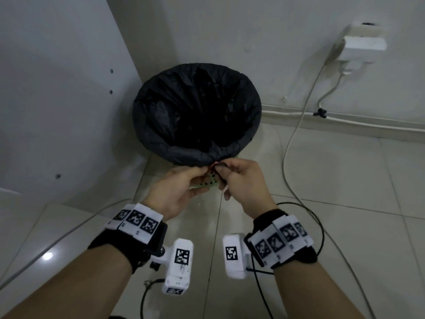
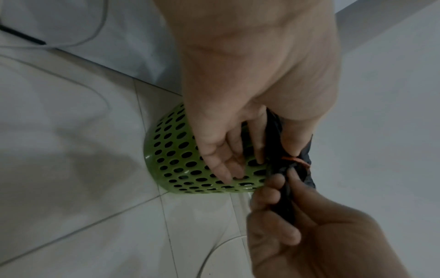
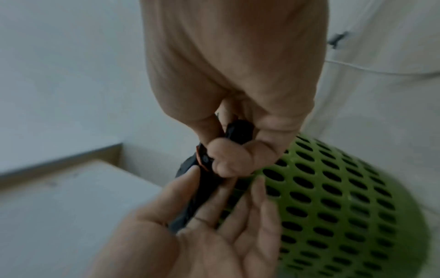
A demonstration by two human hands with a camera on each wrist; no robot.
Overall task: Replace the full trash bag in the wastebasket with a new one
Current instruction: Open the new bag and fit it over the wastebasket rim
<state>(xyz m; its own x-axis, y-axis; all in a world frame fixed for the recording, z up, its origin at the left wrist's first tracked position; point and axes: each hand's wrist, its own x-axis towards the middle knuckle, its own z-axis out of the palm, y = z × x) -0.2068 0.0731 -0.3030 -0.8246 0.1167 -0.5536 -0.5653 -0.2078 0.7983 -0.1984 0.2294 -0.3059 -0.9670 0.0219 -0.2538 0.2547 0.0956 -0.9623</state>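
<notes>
While both hands meet at the wastebasket point(image 1: 208, 183) rim — trash bag point(image 1: 195, 107) still seated.
Left hand point(image 1: 181, 189) and right hand point(image 1: 243, 180) pinch its gathered black tail, orange band point(image 2: 296, 160) between them.

Dim, soft light – blurred wrist views

This looks like a corner of a home, perhaps a utility or bedroom corner. Glossy pale floor tiles point(image 1: 345, 180) meet plain white walls point(image 1: 230, 31); a white furniture panel point(image 1: 57, 88) with drilled peg holes stands at left, and a wall socket point(image 1: 361, 42) feeds loose cables point(image 1: 296, 125) beside a green perforated wastebasket point(image 2: 176, 156).
</notes>
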